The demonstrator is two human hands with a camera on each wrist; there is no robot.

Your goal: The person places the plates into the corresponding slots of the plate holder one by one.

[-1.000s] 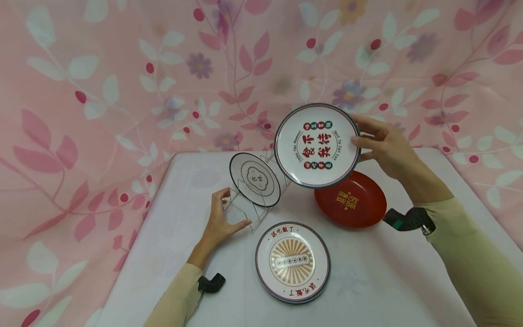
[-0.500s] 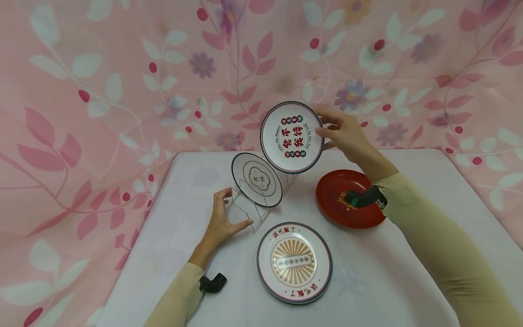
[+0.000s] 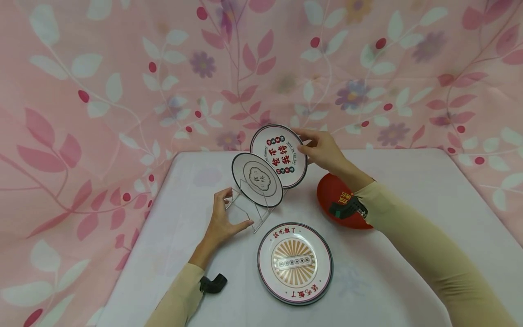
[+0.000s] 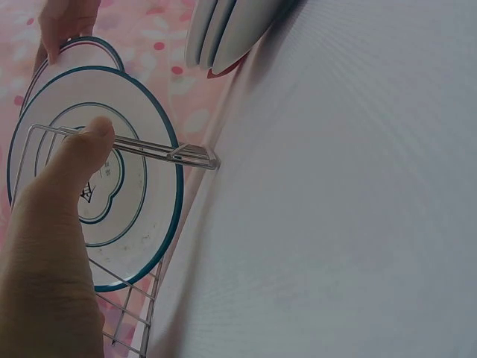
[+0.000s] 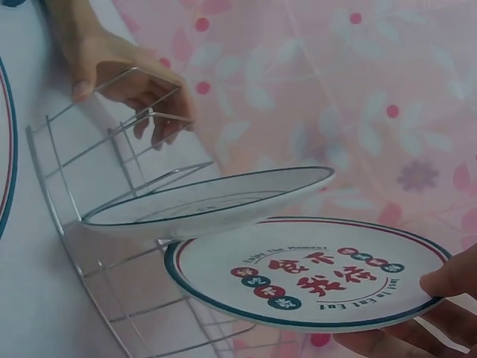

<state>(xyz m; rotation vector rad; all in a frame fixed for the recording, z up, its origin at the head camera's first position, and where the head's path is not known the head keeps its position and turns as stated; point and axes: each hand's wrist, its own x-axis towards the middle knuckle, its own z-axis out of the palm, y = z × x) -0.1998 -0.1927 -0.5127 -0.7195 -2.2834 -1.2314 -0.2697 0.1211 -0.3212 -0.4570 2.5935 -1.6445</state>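
Head view: right fingers (image 3: 308, 135) pinch one plate (image 3: 281, 153); left fingers (image 3: 222, 195) grip one rack (image 3: 263, 221) holding another plate (image 3: 258, 179).

A beige left sleeve (image 3: 178, 290) at lower left and right sleeve (image 3: 425, 240) at lower right meet a black left wrist mount (image 3: 213, 284) and green-marked black right wrist mount (image 3: 347, 208)

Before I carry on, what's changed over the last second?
The right hand has moved the held plate left, lower and farther from the head camera, now partly hidden behind the leaning plate. The right forearm now crosses the red dish. Nothing was let go. The left hand still grips the wire rack; leaning plate and sunburst plate stayed put.
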